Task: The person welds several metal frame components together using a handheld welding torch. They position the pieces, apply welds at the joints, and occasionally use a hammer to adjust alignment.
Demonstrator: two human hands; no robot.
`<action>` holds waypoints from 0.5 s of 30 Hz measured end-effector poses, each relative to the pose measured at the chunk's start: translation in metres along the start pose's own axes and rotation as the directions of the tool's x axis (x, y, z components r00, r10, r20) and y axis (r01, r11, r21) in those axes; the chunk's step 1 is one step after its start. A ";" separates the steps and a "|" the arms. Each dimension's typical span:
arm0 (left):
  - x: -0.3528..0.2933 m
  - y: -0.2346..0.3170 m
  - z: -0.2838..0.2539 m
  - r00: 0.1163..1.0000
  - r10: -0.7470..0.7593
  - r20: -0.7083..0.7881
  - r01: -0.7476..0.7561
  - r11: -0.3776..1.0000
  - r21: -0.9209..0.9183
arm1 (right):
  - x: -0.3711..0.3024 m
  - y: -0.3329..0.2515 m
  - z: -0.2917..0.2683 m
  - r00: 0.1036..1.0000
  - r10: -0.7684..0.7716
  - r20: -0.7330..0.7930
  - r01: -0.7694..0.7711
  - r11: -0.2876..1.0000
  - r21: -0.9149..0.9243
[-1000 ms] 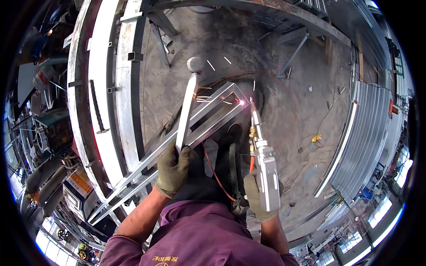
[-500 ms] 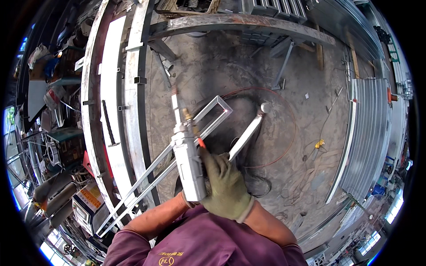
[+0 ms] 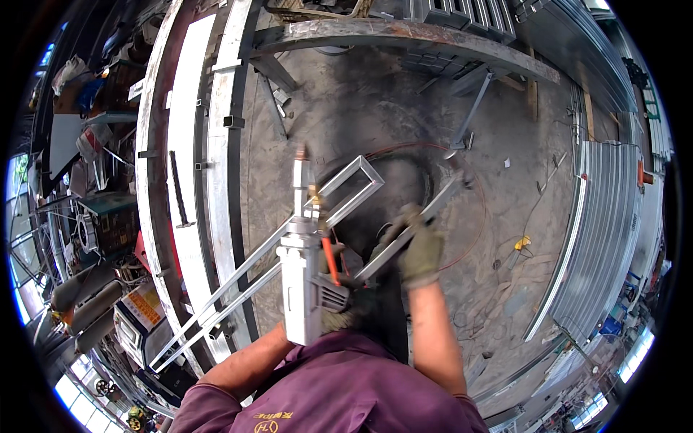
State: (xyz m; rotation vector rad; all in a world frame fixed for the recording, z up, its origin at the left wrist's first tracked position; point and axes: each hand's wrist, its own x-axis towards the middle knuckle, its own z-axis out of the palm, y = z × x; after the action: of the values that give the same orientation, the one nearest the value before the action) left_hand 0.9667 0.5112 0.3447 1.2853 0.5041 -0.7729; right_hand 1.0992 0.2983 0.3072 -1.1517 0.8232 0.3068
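A silver welding gun (image 3: 299,281) with a copper-coloured tip points away from me. My left hand (image 3: 336,320), in a green work glove and mostly hidden behind the gun, is closed round its grip. To the right, my gloved right hand (image 3: 422,252) is blurred but wrapped round the straight metal handle of a hammer (image 3: 442,198). The hammer slants up to the right, its short head at the far end. A long, narrow frame of square metal tube (image 3: 350,209) runs diagonally behind the gun, with its mitred corner near the middle.
Long steel beams (image 3: 229,166) stand at the left, crossing the frame's lower part. A rusty beam on legs (image 3: 404,32) spans the far side. Ribbed metal sheets (image 3: 606,231) lie at the right. A thin red hose (image 3: 482,209) and cables loop over the concrete floor.
My right hand has moved right, away from beside the gun, and holds the hammer farther up its handle. The hammer has swung right. The gun now points more nearly straight ahead.
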 end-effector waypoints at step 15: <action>0.068 -0.057 -0.052 0.774 0.607 -0.180 -0.243 0.547 0.801 | 0.051 -0.024 -0.106 0.979 0.118 -0.164 -0.144 0.977 -0.157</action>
State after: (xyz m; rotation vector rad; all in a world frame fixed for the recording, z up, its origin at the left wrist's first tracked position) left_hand 0.9733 0.5409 0.2463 2.3037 0.1664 -0.2068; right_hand 1.1042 0.1843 0.2701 -1.2929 1.0269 0.4067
